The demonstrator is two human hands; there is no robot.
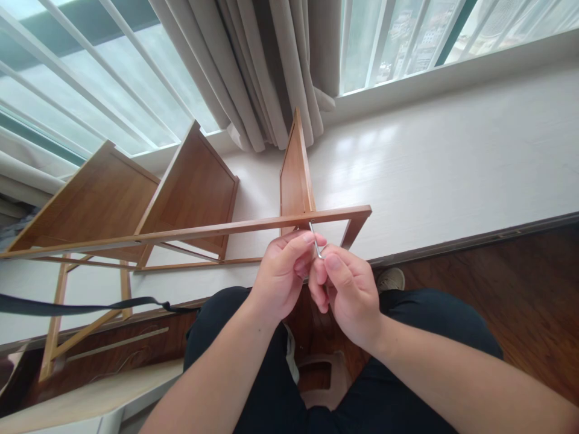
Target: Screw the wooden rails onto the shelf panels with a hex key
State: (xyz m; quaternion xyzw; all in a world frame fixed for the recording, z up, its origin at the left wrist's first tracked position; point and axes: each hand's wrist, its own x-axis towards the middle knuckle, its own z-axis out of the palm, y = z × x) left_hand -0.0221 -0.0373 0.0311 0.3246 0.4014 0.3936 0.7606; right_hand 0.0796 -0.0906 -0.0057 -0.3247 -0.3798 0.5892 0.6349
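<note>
The rack (194,199) lies on its side across the white ledge (452,157), shelves already set between the rails, so most of the build looks done; the joint near the right end of the top rail (253,226) seems to be the one in hand. Both hands meet just under that rail. The left hand (280,277) and right hand (348,292) have their fingertips pinched together on a small hex key (315,240), its tip up against the rail.
</note>
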